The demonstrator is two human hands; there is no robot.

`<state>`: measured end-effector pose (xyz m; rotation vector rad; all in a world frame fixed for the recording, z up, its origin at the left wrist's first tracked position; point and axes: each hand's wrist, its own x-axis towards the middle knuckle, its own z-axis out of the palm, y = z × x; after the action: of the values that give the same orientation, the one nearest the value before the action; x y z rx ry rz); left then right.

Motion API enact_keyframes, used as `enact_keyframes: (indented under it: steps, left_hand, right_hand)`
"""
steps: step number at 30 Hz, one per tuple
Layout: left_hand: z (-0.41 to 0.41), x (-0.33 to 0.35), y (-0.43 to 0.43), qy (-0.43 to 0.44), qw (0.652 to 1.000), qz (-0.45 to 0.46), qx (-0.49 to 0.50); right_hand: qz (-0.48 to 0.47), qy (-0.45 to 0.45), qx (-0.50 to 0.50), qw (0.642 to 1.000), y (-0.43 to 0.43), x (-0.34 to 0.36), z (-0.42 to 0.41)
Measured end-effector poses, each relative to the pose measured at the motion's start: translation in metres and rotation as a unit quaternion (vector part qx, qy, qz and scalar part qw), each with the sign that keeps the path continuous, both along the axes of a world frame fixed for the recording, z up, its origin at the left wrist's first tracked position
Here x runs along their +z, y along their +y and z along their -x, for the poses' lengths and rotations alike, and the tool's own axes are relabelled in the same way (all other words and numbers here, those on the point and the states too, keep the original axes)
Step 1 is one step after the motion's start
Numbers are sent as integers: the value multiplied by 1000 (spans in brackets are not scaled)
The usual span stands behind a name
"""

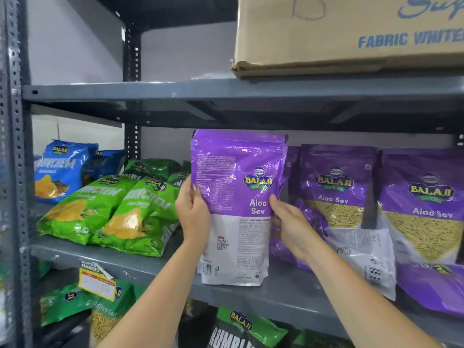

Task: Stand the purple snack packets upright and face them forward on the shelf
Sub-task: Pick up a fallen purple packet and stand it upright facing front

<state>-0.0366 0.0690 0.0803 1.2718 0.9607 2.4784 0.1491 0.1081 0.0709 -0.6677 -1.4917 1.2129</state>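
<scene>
I hold a purple Aloo Sev packet (236, 172) upright at the front of the grey middle shelf (140, 266), its printed back side turned toward me. My left hand (192, 212) grips its left edge and my right hand (291, 222) grips its right edge. To the right, two purple packets (335, 187) (426, 204) stand upright facing forward. In front of them one packet (364, 257) lies tilted with its white back showing, and another purple packet (431, 287) lies flat at the far right.
Green snack bags (105, 209) lean on the left half of the shelf, with blue bags (60, 169) behind them. A cardboard box (351, 33) sits on the shelf above. More green packets (241, 327) fill the shelf below. A price tag (96, 281) hangs from the shelf edge.
</scene>
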Motion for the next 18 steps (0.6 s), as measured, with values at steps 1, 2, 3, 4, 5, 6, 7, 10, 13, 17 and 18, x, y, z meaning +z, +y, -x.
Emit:
enact_keyframes:
  steps: [1, 2, 3, 4, 5, 6, 7, 10, 13, 17, 18]
  left_hand:
    - [-3, -1, 2, -1, 1000, -4, 25]
    - [-4, -2, 5, 1, 999, -8, 44]
    - [-5, -2, 7, 5, 998, -12, 61]
    - [-5, -3, 10, 12, 997, -18, 77]
    - [-5, -4, 14, 18, 995, -21, 94]
    - [-4, -5, 18, 20, 994, -20, 108]
    - [-4, -5, 21, 21, 992, -15, 121]
    - [-5, -4, 26, 20, 985, 10, 169]
    - [-5, -10, 20, 66, 951, -28, 301]
    - [-30, -56, 3, 313, 884, -21, 347]
    - [-35, -67, -1, 359, 871, 10, 336]
  right_hand:
    - [-14, -10, -6, 1000, 1, -1, 0]
    - [-23, -11, -21, 999, 2, -1, 1]
    - [-29, -8, -41, 999, 3, -1, 4]
    - [-33, -8, -56, 998, 4, -1, 7]
    - [-35, -14, -68, 997, 5, 0, 10]
    - [-33, -20, -75, 996, 7, -1, 12]
    - [-29, -25, -79, 996, 9, -1, 13]
    - [-15, -28, -59, 998, 13, 1, 12]
    - [30, -7, -16, 999, 15, 2, 12]
    - [113, 53, 9, 992, 21, 2, 13]
    - [121, 46, 9, 992, 20, 1, 13]
